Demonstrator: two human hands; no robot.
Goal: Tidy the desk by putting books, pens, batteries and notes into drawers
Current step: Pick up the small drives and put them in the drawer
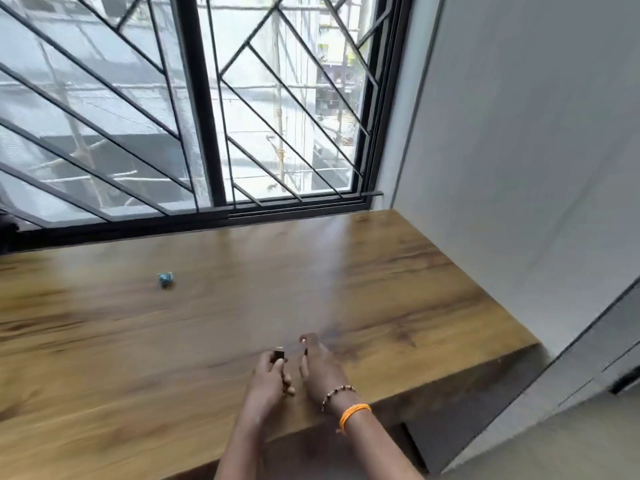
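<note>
Batteries, or what we take for them, sit in both hands near the front edge of the wooden bench [381, 271]: our left hand [268, 379] is clenched around a small dark cylinder [278, 355] whose end pokes up past the fingers, while our right hand [320, 370] pinches a second small dark piece [305, 351] between thumb and forefinger, too blurred for us to name with confidence. The two hands are close together, just above the bench top. A small blue-green object [165, 279] lies well apart to the left, nearer the barred window [204, 105]; we cannot tell what it is. No books, pens or notes show on the bench, so we judge the tidying well along, with the gathering of small items in hand. No drawer is clearly in view, so the next move calls for carrying both pieces to one, likely below the bench edge, and freeing a hand to open it.
</note>
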